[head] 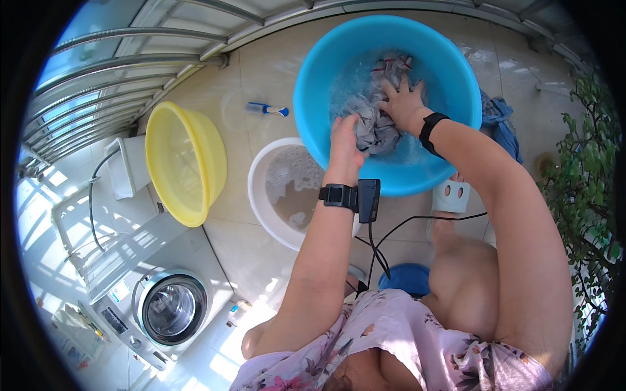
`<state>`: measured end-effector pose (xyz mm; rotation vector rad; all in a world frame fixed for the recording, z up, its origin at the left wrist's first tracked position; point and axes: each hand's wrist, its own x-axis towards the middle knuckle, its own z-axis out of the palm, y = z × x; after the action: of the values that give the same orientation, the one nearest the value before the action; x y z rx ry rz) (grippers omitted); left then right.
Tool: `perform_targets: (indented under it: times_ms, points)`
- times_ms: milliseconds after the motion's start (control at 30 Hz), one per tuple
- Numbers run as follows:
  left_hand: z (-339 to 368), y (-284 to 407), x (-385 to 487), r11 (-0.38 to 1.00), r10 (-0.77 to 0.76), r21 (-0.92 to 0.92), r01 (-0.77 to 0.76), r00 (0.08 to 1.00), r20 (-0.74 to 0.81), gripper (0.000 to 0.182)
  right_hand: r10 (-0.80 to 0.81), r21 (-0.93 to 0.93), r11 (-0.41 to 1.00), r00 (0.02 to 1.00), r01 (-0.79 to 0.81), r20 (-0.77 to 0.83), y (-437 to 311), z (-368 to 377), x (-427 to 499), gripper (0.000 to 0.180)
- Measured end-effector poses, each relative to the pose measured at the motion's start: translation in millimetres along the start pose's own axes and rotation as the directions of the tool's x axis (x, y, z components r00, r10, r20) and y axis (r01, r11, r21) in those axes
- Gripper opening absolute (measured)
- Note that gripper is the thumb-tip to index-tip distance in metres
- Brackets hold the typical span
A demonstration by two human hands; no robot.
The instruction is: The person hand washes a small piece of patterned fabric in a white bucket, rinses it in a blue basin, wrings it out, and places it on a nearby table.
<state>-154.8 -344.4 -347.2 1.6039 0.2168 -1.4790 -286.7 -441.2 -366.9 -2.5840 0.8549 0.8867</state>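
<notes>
A large blue plastic basin (313, 132) holds sudsy water and a wet grey garment (374, 129) with a red-striped part at its far end. My right hand (403, 102) lies on the garment with fingers spread. At the garment's left edge is my left hand (347, 141), its fingers and thumb apart and its palm side against the cloth; whether it grips any cloth is not clear. Both wrists wear black straps, and a black device with a cable hangs at the left one.
A white basin (259, 195) of cloudy water sits partly under the blue basin's rim. Left are a blue-handled brush (266, 109), a yellow basin (205, 161) on its side and a washing machine (195, 254). Blue cloth (503, 127) and a leafy plant (582, 146) are right. Cables cross near my knees.
</notes>
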Motion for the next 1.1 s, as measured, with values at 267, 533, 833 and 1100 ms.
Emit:
perform_targets:
  times_ms: [267, 533, 833, 1100]
  points:
    - [-1.6, -6.2, 7.7, 0.991, -0.067, -0.105, 0.079, 0.992, 0.108, 0.062, -0.008, 0.540, 0.823, 0.954, 0.177, -0.301, 7.6, 1.0, -3.1, 0.035]
    - [4.8, 13.7, -2.6, 0.887, 0.216, -0.440, 0.137, 0.721, 0.659, 0.053, -0.053, 0.608, 0.476, 0.710, 0.636, -0.702, -10.0, -53.3, -93.9, 0.045]
    - [59.5, 29.5, -68.2, 0.843, 0.433, -0.481, -0.239, 0.833, 0.345, 0.053, 0.349, 0.555, 0.443, 0.434, 0.705, -0.830, -10.7, -63.7, -75.2, 0.057]
    - [70.8, 21.0, -64.5, 0.762, 0.632, -0.150, -0.630, 0.774, -0.038, 0.036, 0.418, 0.790, -0.050, 0.731, 0.611, -0.539, -1.8, -64.5, -59.0, 0.039]
